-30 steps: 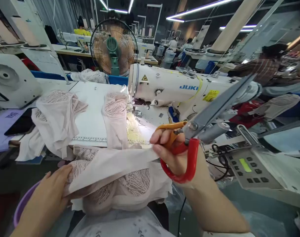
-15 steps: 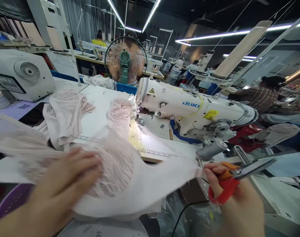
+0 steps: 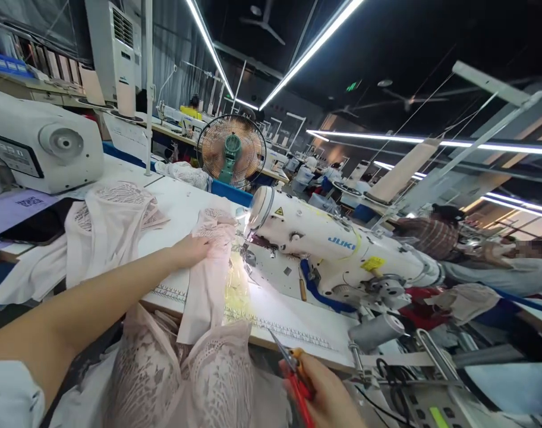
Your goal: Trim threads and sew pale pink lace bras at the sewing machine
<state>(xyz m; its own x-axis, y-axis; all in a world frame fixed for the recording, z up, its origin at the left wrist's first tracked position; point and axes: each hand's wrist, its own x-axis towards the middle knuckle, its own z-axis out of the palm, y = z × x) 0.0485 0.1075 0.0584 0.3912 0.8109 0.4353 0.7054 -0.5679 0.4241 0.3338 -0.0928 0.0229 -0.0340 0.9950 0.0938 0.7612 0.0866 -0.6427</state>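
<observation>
My left hand [image 3: 191,249] reaches forward across the white table [image 3: 173,208] and rests on a pale pink lace piece [image 3: 211,238] lying beside the needle of the white JUKI sewing machine [image 3: 333,249]. Its fingers curl onto the fabric. My right hand [image 3: 328,395] is low at the table's near edge, closed on scissors [image 3: 293,371] with red and orange handles, blades pointing up and left. More pink lace fabric [image 3: 186,374] lies in my lap below the table edge.
A stack of pink lace pieces [image 3: 108,223] lies at the table's left, next to a black phone [image 3: 39,223] and another white machine [image 3: 34,142]. A fan [image 3: 230,151] stands behind. A control panel [image 3: 435,410] sits lower right. Other people work at machines on the right.
My left hand let go of the lace piece it was spreading and reached forward to the piece at the needle. My right hand dropped lower with the scissors; the spread piece now lies in my lap.
</observation>
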